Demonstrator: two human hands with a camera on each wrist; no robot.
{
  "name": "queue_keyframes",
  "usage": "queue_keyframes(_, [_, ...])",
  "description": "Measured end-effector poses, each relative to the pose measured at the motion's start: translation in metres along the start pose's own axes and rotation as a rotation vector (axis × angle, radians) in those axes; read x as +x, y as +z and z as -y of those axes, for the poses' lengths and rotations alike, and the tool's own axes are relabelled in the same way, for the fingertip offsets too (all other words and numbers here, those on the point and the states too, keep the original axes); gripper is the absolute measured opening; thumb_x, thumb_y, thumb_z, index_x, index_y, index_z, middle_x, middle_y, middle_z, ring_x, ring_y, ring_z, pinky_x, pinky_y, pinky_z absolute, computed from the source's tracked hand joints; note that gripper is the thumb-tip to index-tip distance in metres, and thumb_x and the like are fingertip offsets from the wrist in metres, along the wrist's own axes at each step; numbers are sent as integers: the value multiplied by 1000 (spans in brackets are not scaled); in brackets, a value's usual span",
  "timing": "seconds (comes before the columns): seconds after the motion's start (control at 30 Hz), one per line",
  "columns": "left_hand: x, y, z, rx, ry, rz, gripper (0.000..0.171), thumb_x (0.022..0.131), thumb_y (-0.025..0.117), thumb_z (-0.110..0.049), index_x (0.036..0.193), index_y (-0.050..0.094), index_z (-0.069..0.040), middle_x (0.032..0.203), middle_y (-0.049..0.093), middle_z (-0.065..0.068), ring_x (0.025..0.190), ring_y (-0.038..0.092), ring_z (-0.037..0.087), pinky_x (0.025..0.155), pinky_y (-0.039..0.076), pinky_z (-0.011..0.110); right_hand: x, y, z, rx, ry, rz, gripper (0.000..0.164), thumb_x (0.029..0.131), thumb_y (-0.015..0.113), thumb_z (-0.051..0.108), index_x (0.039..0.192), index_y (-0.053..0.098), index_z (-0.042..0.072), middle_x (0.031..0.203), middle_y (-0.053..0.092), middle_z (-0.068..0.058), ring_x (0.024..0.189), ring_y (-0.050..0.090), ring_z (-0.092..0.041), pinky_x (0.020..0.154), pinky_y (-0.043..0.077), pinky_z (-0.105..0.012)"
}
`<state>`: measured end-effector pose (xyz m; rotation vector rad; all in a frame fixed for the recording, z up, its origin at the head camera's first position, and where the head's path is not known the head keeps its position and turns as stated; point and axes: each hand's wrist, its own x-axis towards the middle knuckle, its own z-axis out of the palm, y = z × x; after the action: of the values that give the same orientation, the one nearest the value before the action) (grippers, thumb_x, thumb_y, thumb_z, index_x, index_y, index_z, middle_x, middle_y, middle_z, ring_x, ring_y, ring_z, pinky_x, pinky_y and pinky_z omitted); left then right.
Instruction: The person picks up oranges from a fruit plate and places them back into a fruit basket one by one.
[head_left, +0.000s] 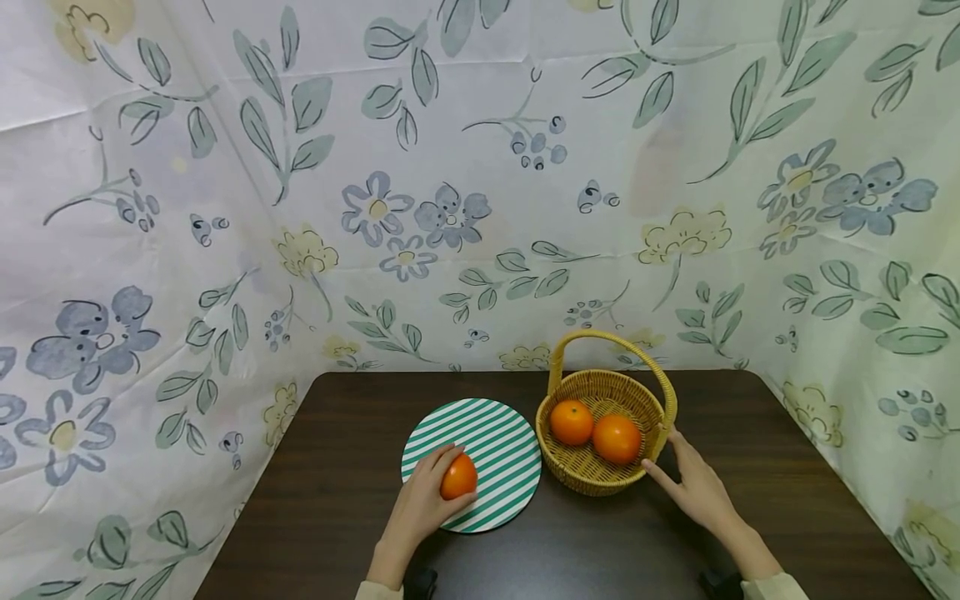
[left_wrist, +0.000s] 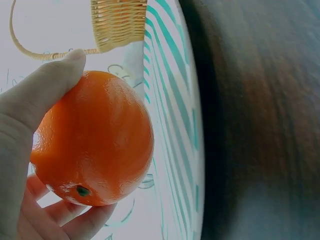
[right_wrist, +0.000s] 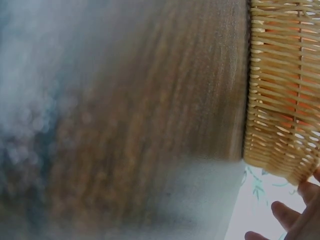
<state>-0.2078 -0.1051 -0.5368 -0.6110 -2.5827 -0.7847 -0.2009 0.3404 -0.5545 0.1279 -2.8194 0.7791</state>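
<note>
My left hand (head_left: pixel 424 500) grips an orange (head_left: pixel 460 477) over a round plate (head_left: pixel 498 433) with green and white stripes. In the left wrist view, the thumb lies along one side of the orange (left_wrist: pixel 95 137) and the fingers curl round the other; a small green stem mark shows on the fruit. Two more oranges (head_left: pixel 572 422) sit in a wicker basket (head_left: pixel 581 481) with an arched handle. At the basket's right side, my right hand (head_left: pixel 697 487) has its thumb and fingers spread against the wall. The right wrist view shows its fingertips near the woven basket (right_wrist: pixel 285 90).
A dark brown wooden table (head_left: pixel 322 500) carries the plate and the basket, which stand close together. White cloth (head_left: pixel 525 125) printed with leaves and flowers hangs behind the table and at both sides.
</note>
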Motion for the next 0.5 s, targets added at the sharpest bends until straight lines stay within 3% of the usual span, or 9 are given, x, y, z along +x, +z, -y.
queue_keyframes(0.5, [12,5,-13,-10,52,24,68,71,77,-45,131,51,-26,129,52,2,106,55,22,75,54,39,0,0,0,3,-5,-9,84,90,54,47,148,12,3,145,26,-30,127,33,-48,92,31,-67])
